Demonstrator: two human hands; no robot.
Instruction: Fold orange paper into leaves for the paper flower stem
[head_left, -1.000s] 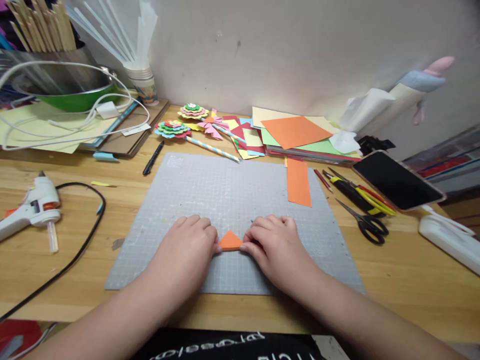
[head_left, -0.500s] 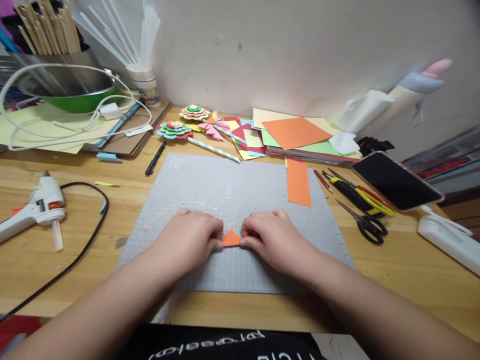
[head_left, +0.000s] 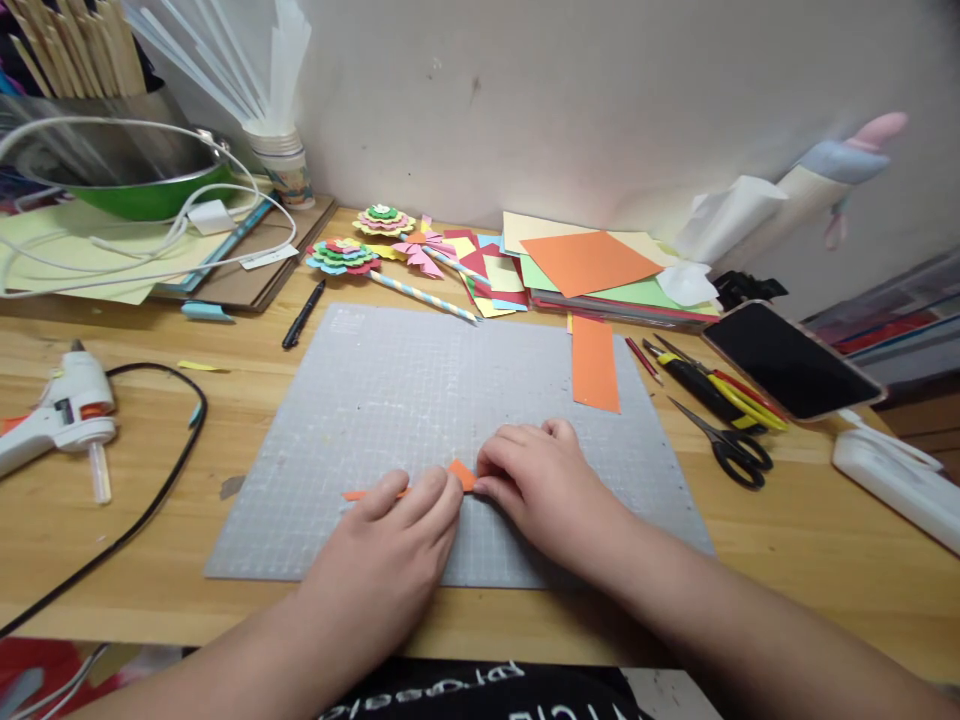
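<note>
A small folded piece of orange paper (head_left: pixel 462 478) lies on the grey cutting mat (head_left: pixel 390 390). Its pointed middle shows between my hands, and a narrow strip of it sticks out to the left beyond my fingers. My left hand (head_left: pixel 405 525) is over the paper, fingers bent and together, pressing it to the mat and covering much of it. The thumb and curled fingers of my right hand (head_left: pixel 536 475) pinch the paper's right side. An orange paper strip (head_left: pixel 596 365) lies flat at the mat's upper right.
Black scissors (head_left: pixel 724 440), pliers (head_left: pixel 705 385) and a phone (head_left: pixel 795 358) lie to the right. On the left are a glue gun (head_left: pixel 75 410) with a black cord and a black pen (head_left: pixel 304 315). Paper flowers (head_left: pixel 345 257) and stacked coloured paper (head_left: pixel 592 262) lie along the wall.
My left hand has shifted from pinching the left end to lying over the paper, fingers towards its middle. The left strip now shows. My right hand stays nearly in place.
</note>
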